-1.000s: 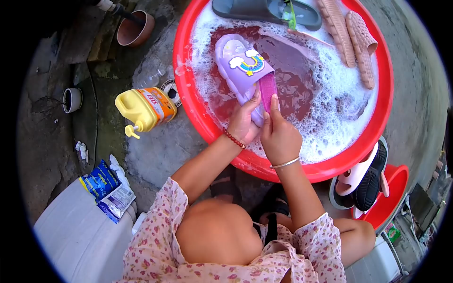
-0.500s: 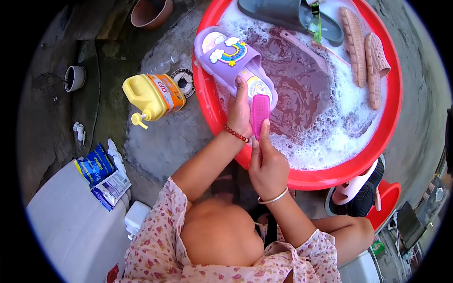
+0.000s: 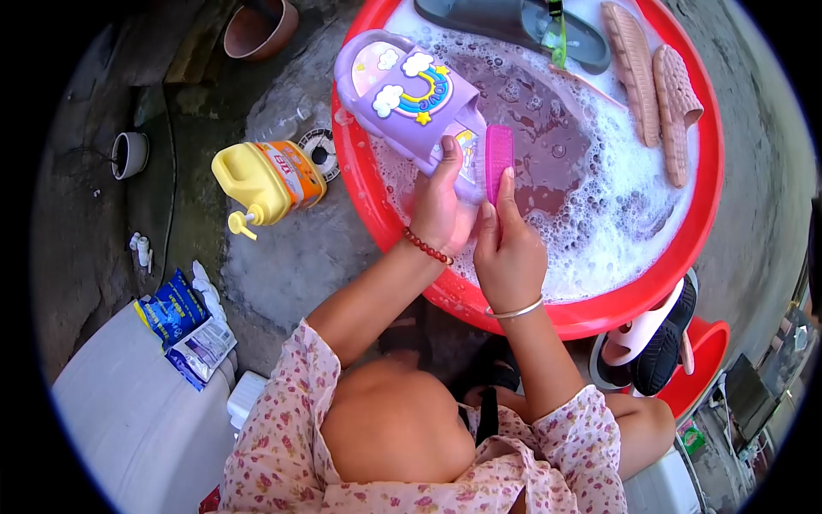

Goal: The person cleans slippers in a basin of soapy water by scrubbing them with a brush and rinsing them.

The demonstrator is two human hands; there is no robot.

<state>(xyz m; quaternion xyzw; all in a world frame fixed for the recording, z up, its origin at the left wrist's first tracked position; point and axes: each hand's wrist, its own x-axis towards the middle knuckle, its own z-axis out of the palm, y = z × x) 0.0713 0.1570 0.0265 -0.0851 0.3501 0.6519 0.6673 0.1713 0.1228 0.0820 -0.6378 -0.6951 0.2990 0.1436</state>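
My left hand (image 3: 441, 201) grips a purple slipper (image 3: 411, 103) by its heel end, with the thumb on the insole. A rainbow, clouds and stars decorate its strap. In my right hand (image 3: 511, 244) is a pink brush (image 3: 498, 158), its head against the slipper's heel edge. Both hands are above the near left part of a red basin (image 3: 360, 193) holding murky, foamy water (image 3: 556, 163). At the basin's far side lie a grey slipper (image 3: 505, 26) and a pair of tan slippers (image 3: 634, 73), (image 3: 672, 120).
On the left a yellow pump jug (image 3: 265, 184) stands on wet concrete beside a drain (image 3: 319, 154). Blue packets (image 3: 175, 308) lie on a pale surface at lower left. More shoes (image 3: 664, 343) and a red container (image 3: 706, 364) are at lower right.
My right hand has moved the brush right, from the slipper's insole to its heel edge. The slipper has turned and its toe end has shifted up and left.
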